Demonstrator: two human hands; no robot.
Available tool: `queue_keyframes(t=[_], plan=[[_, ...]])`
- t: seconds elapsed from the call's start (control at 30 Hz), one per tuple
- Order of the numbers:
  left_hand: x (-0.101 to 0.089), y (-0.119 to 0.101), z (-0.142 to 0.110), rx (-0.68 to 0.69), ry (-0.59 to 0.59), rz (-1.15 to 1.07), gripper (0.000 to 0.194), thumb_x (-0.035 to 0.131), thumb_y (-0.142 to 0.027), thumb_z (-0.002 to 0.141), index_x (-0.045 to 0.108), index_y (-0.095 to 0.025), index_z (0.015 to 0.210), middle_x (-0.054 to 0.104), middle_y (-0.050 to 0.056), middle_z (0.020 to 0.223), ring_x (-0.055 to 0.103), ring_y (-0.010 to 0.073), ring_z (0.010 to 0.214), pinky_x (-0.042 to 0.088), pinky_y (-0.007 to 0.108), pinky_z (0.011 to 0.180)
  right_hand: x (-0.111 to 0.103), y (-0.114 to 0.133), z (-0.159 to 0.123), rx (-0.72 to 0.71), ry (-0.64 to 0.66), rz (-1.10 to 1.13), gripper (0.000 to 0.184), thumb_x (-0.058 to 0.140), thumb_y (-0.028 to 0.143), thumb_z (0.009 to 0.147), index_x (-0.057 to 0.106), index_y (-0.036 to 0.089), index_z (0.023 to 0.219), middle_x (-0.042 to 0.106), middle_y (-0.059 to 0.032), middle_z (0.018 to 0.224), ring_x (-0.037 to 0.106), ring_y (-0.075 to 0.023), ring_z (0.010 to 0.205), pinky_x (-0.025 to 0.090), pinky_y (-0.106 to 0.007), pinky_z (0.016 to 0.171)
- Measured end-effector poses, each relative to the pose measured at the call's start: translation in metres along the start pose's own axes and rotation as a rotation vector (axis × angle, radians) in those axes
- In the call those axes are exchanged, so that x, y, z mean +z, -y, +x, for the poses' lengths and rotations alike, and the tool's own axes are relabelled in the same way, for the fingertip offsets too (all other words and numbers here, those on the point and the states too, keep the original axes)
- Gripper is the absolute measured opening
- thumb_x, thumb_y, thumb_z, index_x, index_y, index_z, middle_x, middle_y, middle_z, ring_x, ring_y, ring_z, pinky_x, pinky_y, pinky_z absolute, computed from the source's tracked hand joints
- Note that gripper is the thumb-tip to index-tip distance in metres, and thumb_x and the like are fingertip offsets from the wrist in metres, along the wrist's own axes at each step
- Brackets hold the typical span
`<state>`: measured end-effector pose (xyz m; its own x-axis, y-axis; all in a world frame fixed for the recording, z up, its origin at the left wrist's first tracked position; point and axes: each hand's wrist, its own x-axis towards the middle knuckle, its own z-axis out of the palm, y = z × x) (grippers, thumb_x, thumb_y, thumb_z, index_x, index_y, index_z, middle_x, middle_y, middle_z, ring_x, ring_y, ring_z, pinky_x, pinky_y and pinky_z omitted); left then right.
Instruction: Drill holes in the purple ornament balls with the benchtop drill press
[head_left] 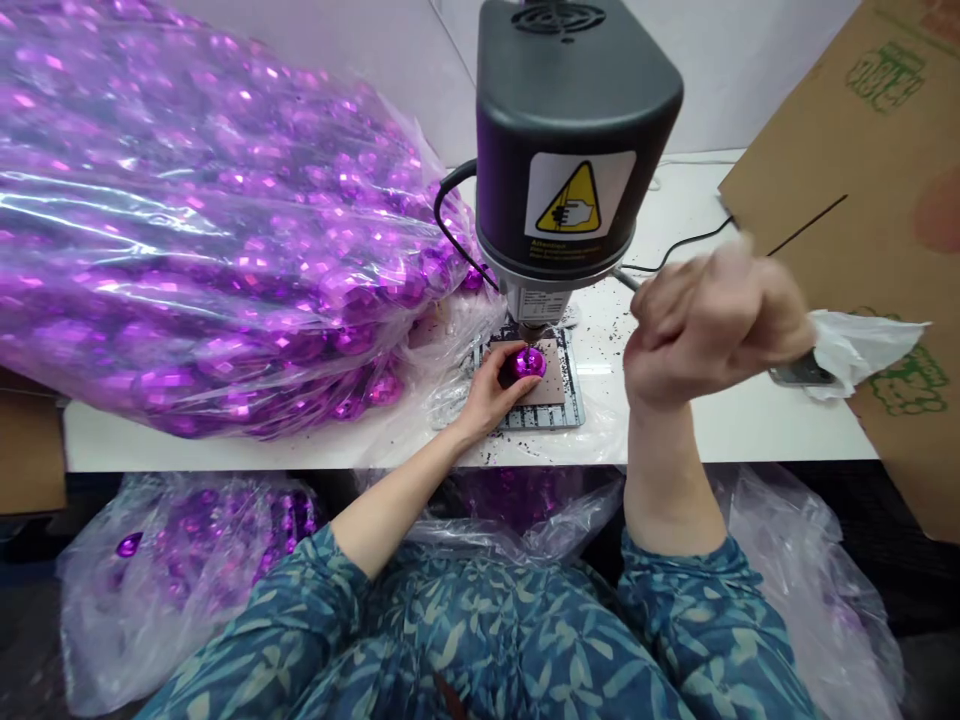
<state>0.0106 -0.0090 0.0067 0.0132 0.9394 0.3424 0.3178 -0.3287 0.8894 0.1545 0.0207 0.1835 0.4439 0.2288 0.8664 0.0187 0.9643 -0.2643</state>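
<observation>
My left hand [495, 388] pinches a shiny purple faceted ball [529, 363] between thumb and fingers. The ball sits on a brown board [553, 378] over the slotted metal base [517, 418] of a black drill press [574, 130]. Directly above the ball is the press's chuck [531, 332]; whether the bit touches the ball I cannot tell. Raised at the right of the machine, my right hand [701, 325] is closed in a fist around the end of the press's feed lever [627, 279], slightly blurred. Its grip hides the lever's end.
A large clear bag of purple balls [225, 230] fills the left of the white table [600, 430]. Dark shavings lie around the base. At right stand a cardboard box [885, 200], a phone [806, 372] and white plastic [862, 345]. More bags [187, 570] hang below the edge.
</observation>
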Motion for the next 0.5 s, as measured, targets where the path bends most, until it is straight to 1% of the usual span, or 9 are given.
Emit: queue_keyframes(t=[0.03, 0.07, 0.13, 0.2, 0.23, 0.3, 0.4, 0.43, 0.5], plan=[[0.0, -0.002, -0.001, -0.003, -0.024, 0.008, 0.048, 0.083, -0.043, 0.089, 0.064, -0.023, 0.128, 0.073, 0.01, 0.126, 0.07, 0.027, 0.118, 0.055, 0.043, 0.105, 0.007, 0.002, 0.01, 0.117, 0.015, -0.05, 0.058, 0.061, 0.031, 0.095, 0.025, 0.016, 0.052, 0.029, 0.0056, 0.042, 0.034, -0.0032, 0.037, 0.023, -0.025, 0.041], [-0.001, -0.005, -0.003, -0.002, -0.057, 0.025, 0.046, 0.083, -0.043, 0.089, 0.065, -0.023, 0.126, 0.073, 0.01, 0.123, 0.07, 0.0267, 0.115, 0.056, 0.042, 0.102, 0.012, 0.003, 0.02, 0.156, 0.005, -0.076, 0.059, 0.065, 0.037, 0.093, 0.029, 0.017, 0.051, 0.031, 0.0057, 0.042, 0.033, -0.003, 0.038, 0.023, -0.026, 0.043], [-0.006, -0.015, -0.013, 0.026, -0.111, 0.092, 0.043, 0.084, -0.045, 0.088, 0.066, -0.022, 0.12, 0.073, 0.009, 0.116, 0.07, 0.026, 0.108, 0.056, 0.041, 0.096, 0.021, 0.001, 0.035, 0.191, 0.03, -0.09, 0.06, 0.069, 0.052, 0.087, 0.034, 0.018, 0.052, 0.033, 0.006, 0.042, 0.03, -0.0032, 0.038, 0.023, -0.028, 0.045], [-0.014, -0.031, -0.03, 0.098, -0.082, 0.183, 0.039, 0.084, -0.047, 0.087, 0.066, -0.022, 0.112, 0.072, 0.007, 0.107, 0.068, 0.0251, 0.1, 0.055, 0.04, 0.09, 0.024, -0.003, 0.043, 0.19, 0.067, -0.089, 0.058, 0.069, 0.058, 0.083, 0.037, 0.019, 0.053, 0.033, 0.0064, 0.043, 0.028, -0.003, 0.038, 0.022, -0.028, 0.046], [-0.02, -0.039, -0.04, 0.142, -0.012, 0.224, 0.038, 0.083, -0.048, 0.088, 0.066, -0.022, 0.109, 0.071, 0.007, 0.103, 0.067, 0.0246, 0.097, 0.054, 0.039, 0.088, 0.024, -0.005, 0.044, 0.194, 0.077, -0.086, 0.056, 0.068, 0.057, 0.083, 0.039, 0.019, 0.054, 0.034, 0.0065, 0.044, 0.029, -0.0028, 0.039, 0.023, -0.028, 0.047], [-0.031, -0.054, -0.064, 0.228, 0.215, 0.282, 0.039, 0.082, -0.052, 0.088, 0.066, -0.022, 0.108, 0.071, 0.006, 0.099, 0.066, 0.024, 0.092, 0.053, 0.038, 0.083, 0.023, -0.006, 0.043, 0.197, 0.06, -0.071, 0.053, 0.068, 0.051, 0.086, 0.042, 0.017, 0.055, 0.034, 0.0064, 0.045, 0.032, -0.0025, 0.04, 0.022, -0.026, 0.048], [-0.048, -0.064, -0.088, 0.327, 0.538, 0.349, 0.049, 0.08, -0.065, 0.085, 0.068, -0.022, 0.106, 0.07, 0.005, 0.092, 0.064, 0.0247, 0.089, 0.053, 0.037, 0.079, 0.023, -0.005, 0.04, 0.178, 0.03, -0.02, 0.052, 0.069, 0.045, 0.087, 0.042, 0.016, 0.054, 0.032, 0.0064, 0.044, 0.032, -0.0015, 0.039, 0.02, -0.024, 0.047], [-0.053, -0.063, -0.088, 0.347, 0.574, 0.35, 0.05, 0.078, -0.067, 0.086, 0.068, -0.022, 0.105, 0.07, 0.005, 0.091, 0.064, 0.0249, 0.089, 0.053, 0.037, 0.078, 0.023, -0.003, 0.04, 0.17, 0.024, -0.005, 0.051, 0.069, 0.042, 0.089, 0.042, 0.016, 0.054, 0.032, 0.0064, 0.044, 0.032, -0.0015, 0.039, 0.019, -0.025, 0.047], [-0.062, -0.052, -0.072, 0.349, 0.502, 0.325, 0.043, 0.07, -0.063, 0.094, 0.069, -0.022, 0.106, 0.071, 0.006, 0.093, 0.065, 0.025, 0.091, 0.053, 0.037, 0.08, 0.023, 0.0, 0.04, 0.194, 0.042, -0.011, 0.048, 0.064, 0.033, 0.094, 0.043, 0.017, 0.054, 0.033, 0.0062, 0.044, 0.032, -0.0013, 0.04, 0.021, -0.026, 0.048]])
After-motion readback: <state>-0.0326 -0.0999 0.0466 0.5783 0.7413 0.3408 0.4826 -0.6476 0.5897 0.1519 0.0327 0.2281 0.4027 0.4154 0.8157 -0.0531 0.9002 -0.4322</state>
